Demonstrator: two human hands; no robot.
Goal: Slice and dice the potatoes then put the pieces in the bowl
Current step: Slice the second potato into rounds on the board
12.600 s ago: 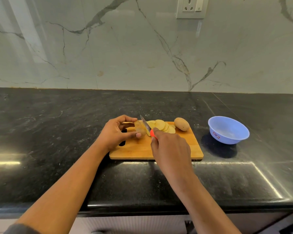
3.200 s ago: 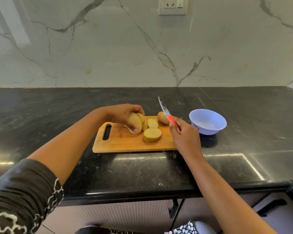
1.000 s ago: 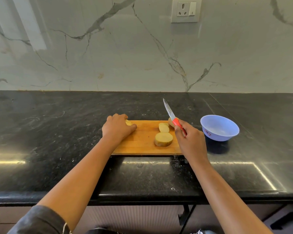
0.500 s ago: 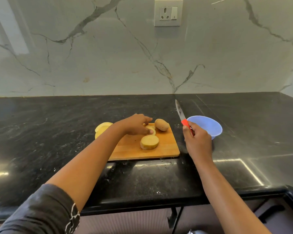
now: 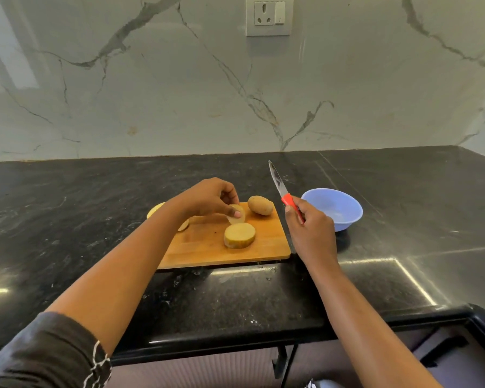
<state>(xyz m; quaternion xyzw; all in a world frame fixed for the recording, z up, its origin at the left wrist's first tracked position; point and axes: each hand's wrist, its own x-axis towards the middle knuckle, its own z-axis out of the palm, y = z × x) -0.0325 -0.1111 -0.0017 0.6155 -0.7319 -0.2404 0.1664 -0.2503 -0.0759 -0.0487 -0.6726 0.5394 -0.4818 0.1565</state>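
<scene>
- The left hand (image 5: pixel 207 198) reaches over the wooden board (image 5: pixel 263 249) from the left; its grip pinches a thin slice (image 5: pixel 238 214) between the thumb and the fingertips
- The slice stands tilted on edge over the far half of the board; whether its lower rim touches the wood cannot be told
- A thick chunk (image 5: pixel 239 235) lies flat on the board with a cut face up, just nearer the person than the slice
- A whole potato (image 5: pixel 260 205), skin on, lies at the far right corner of the board, just beside the slice but apart from it
- More pale pieces (image 5: pixel 154 210) lie at the board's left end, mostly hidden behind the left forearm, so their number cannot be told
- The right hand (image 5: pixel 310 228) hangs over the worktop (image 5: pixel 403 208) just right of the board; its grip is curled round the red handle of the knife (image 5: pixel 281 187)
- The blade points up and away, leaning left, and touches nothing
- The blue bowl (image 5: pixel 345 217) stands upright on the black worktop, right of the board and just beyond the right hand
- Behind rises a marble wall with a socket (image 5: pixel 268 15)
- A dark patterned sleeve (image 5: pixel 48 354) shows at the lower left
</scene>
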